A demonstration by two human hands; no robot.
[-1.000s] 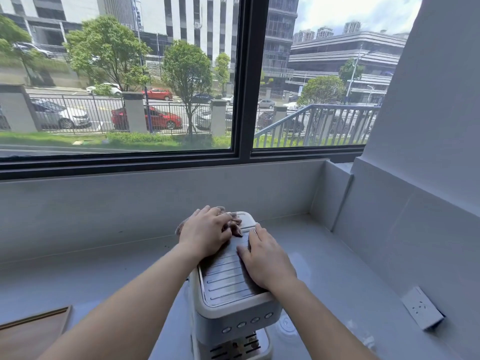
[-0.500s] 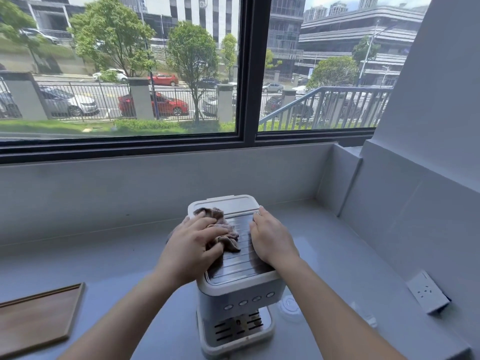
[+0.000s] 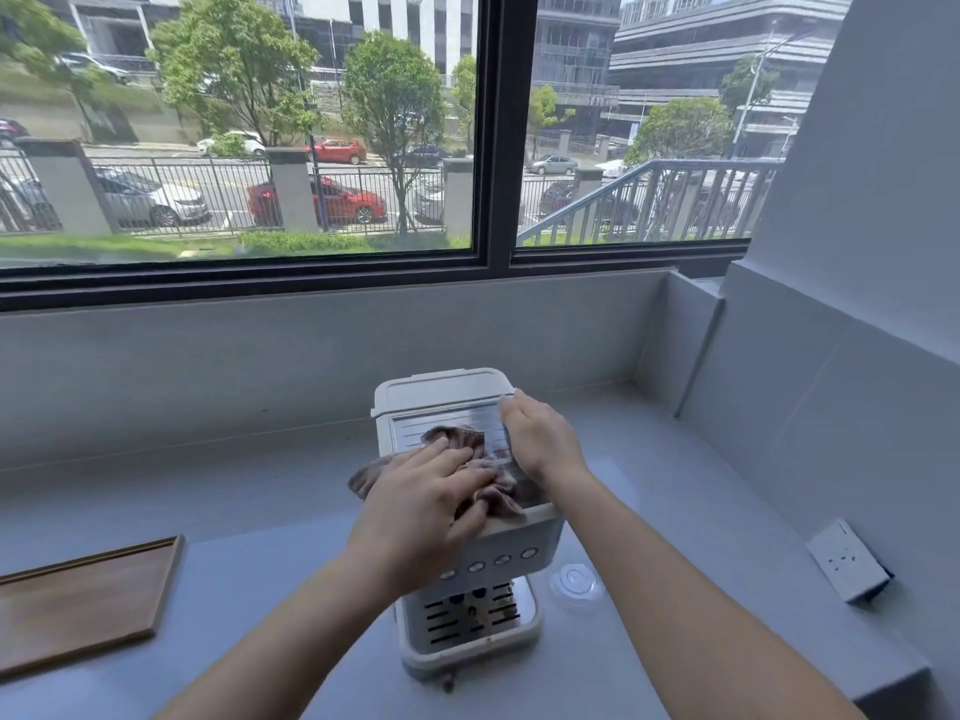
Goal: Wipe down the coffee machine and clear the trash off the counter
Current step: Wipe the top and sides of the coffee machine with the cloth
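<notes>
Nearest me, the left hand [image 3: 426, 504] presses a crumpled cloth [image 3: 485, 472] flat-fingered onto the coffee machine [image 3: 467, 511] on the table [image 3: 649, 485]. The machine's ribbed top runs away toward the window; beyond the cloth, the right hand [image 3: 540, 439] steadies its right edge, holding nothing.

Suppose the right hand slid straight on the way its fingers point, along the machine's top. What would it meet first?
Probably the raised white lid at the back of the coffee machine. The right hand lies along the top's right edge, fingertips nearly at the lid. Beyond is the grey wall; depth is uncertain.
</notes>
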